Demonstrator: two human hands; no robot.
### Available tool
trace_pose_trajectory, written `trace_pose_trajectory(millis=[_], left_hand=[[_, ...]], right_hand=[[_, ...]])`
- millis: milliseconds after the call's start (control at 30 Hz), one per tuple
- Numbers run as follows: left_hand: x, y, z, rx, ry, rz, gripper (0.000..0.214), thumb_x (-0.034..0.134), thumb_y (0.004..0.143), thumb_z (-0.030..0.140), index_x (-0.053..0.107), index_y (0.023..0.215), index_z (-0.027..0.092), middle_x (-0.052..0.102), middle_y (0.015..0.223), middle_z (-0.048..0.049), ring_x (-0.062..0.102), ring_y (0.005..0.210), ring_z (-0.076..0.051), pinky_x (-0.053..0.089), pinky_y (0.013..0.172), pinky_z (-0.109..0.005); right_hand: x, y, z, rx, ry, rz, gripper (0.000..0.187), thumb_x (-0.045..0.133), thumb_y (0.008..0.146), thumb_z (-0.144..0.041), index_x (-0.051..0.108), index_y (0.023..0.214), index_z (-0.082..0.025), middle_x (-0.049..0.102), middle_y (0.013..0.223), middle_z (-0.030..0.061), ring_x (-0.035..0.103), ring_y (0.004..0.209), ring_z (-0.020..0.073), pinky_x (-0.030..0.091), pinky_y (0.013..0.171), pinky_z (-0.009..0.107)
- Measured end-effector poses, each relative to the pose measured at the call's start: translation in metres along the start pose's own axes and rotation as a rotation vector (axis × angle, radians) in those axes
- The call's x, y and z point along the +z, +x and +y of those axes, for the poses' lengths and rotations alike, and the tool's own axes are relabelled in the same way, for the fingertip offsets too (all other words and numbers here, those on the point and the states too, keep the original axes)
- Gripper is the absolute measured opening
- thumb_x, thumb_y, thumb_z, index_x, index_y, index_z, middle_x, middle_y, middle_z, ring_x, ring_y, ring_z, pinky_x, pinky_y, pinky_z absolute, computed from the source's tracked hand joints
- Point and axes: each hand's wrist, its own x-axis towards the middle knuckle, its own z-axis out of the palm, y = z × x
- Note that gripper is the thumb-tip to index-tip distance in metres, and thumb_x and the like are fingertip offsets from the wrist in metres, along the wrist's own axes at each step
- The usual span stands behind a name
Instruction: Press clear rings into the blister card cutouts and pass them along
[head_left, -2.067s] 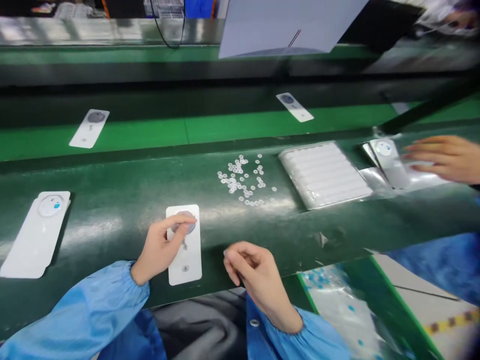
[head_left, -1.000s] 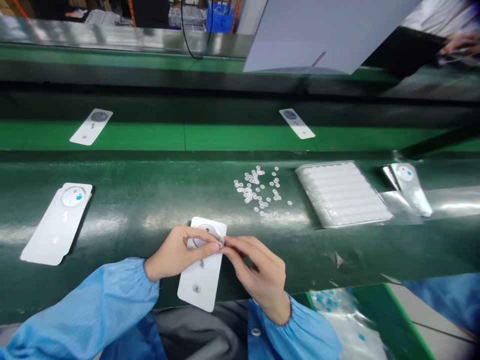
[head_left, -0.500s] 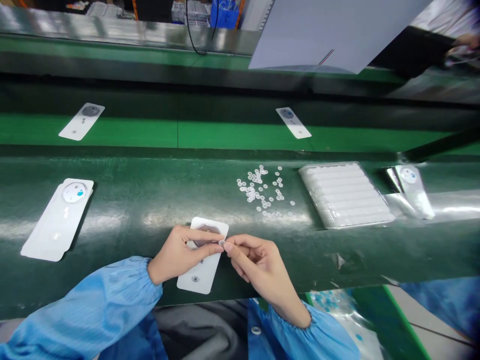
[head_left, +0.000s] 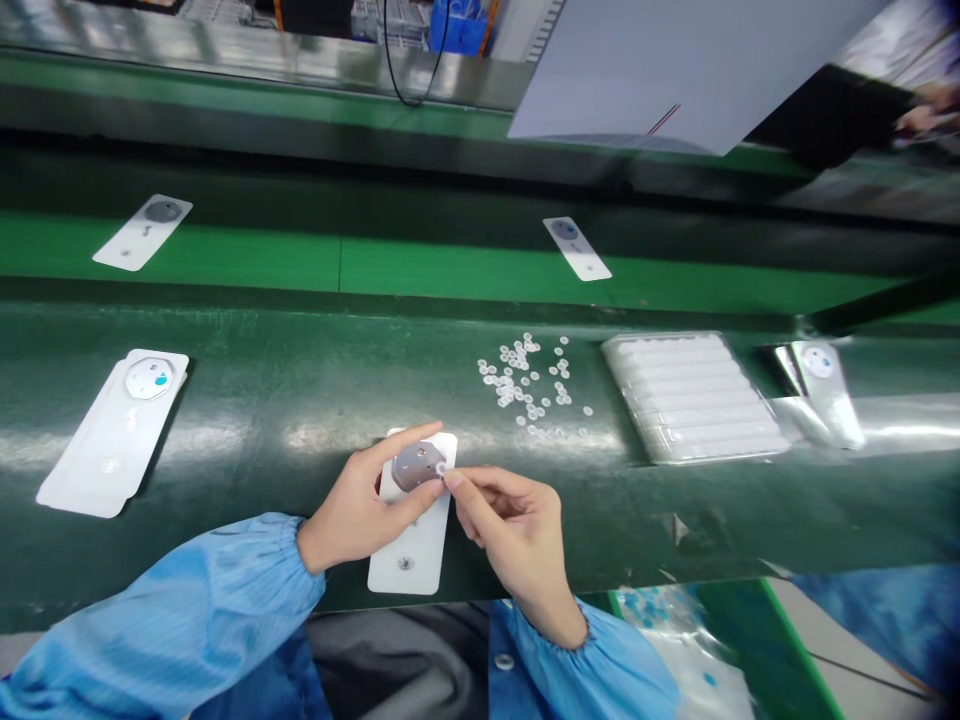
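A white card [head_left: 411, 560] lies on the green belt in front of me, and a round grey disc [head_left: 414, 466] sits at its far end. My left hand [head_left: 360, 505] grips the disc between thumb and fingers. My right hand [head_left: 510, 530] comes in from the right, and its thumb and forefinger pinch a small white ring [head_left: 441, 468] against the disc's edge. Whether the disc is still attached to the card is hidden by my fingers.
Several loose white rings [head_left: 525, 385] lie scattered on the belt. Beyond them are a white ribbed pack in clear film [head_left: 694, 397] and a card on foil [head_left: 821, 385]. Another white card [head_left: 112, 435] lies left. A co-worker's hand [head_left: 930, 110] shows at upper right.
My right hand has moved from beside the card onto the disc's edge, now pinching a ring. My left fingers have shifted to uncover the disc, and the view has tilted slightly.
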Motion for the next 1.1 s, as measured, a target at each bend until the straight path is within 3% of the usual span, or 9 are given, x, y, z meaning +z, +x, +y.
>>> trace_pose_trajectory(millis=[133, 233, 433, 667, 867, 1100], left_hand=[[-0.002, 0.001, 0.001, -0.038, -0.006, 0.016, 0.027, 0.077, 0.088, 0.029, 0.080, 0.113, 0.020, 0.082, 0.108, -0.0055, 0.077, 0.098, -0.021, 0.061, 0.090, -0.029], [-0.002, 0.002, 0.000, -0.041, -0.037, -0.007, 0.019, 0.076, 0.088, 0.027, 0.083, 0.105, 0.021, 0.083, 0.103, -0.0050, 0.078, 0.095, -0.022, 0.062, 0.090, -0.029], [-0.003, 0.003, 0.000, -0.015, -0.008, -0.046, 0.017, 0.075, 0.089, 0.023, 0.084, 0.104, 0.022, 0.083, 0.100, -0.0033, 0.079, 0.091, -0.022, 0.062, 0.085, -0.028], [-0.003, 0.002, 0.001, -0.004, 0.000, -0.072, 0.017, 0.074, 0.090, 0.022, 0.084, 0.104, 0.023, 0.083, 0.100, -0.0025, 0.079, 0.092, -0.021, 0.062, 0.087, -0.028], [-0.003, 0.002, 0.000, -0.051, 0.031, -0.040, 0.035, 0.080, 0.084, 0.026, 0.079, 0.119, 0.020, 0.080, 0.116, -0.0063, 0.076, 0.106, -0.025, 0.061, 0.097, -0.033], [-0.001, 0.000, -0.001, 0.010, 0.049, -0.039, 0.042, 0.073, 0.086, 0.019, 0.073, 0.128, 0.017, 0.081, 0.112, -0.0063, 0.077, 0.096, -0.020, 0.062, 0.089, -0.027]], right_hand=[[-0.002, -0.003, 0.002, 0.008, 0.063, -0.028, 0.028, 0.078, 0.085, -0.042, 0.079, 0.075, -0.016, 0.051, 0.047, -0.0025, 0.041, 0.039, 0.0081, 0.031, 0.036, 0.021], [-0.005, -0.004, 0.003, 0.060, 0.095, -0.074, 0.031, 0.078, 0.086, -0.045, 0.078, 0.076, -0.016, 0.052, 0.048, -0.0019, 0.040, 0.039, 0.0076, 0.030, 0.036, 0.020], [-0.016, 0.004, 0.001, 0.175, 0.036, -0.202, 0.040, 0.078, 0.083, -0.053, 0.073, 0.071, -0.016, 0.051, 0.043, -0.0032, 0.038, 0.035, 0.0074, 0.030, 0.034, 0.020], [-0.020, 0.008, -0.011, 0.186, -0.023, -0.232, 0.039, 0.083, 0.078, -0.053, 0.073, 0.074, -0.015, 0.052, 0.047, -0.0035, 0.040, 0.039, 0.0070, 0.030, 0.037, 0.020], [-0.016, 0.003, -0.008, 0.151, -0.072, -0.158, 0.039, 0.081, 0.078, -0.054, 0.073, 0.073, -0.016, 0.053, 0.048, -0.0023, 0.043, 0.041, 0.0091, 0.034, 0.039, 0.021], [-0.008, 0.002, 0.000, 0.053, -0.138, -0.100, 0.032, 0.076, 0.084, -0.048, 0.077, 0.076, -0.016, 0.061, 0.055, 0.0011, 0.049, 0.046, 0.0108, 0.040, 0.042, 0.022]])
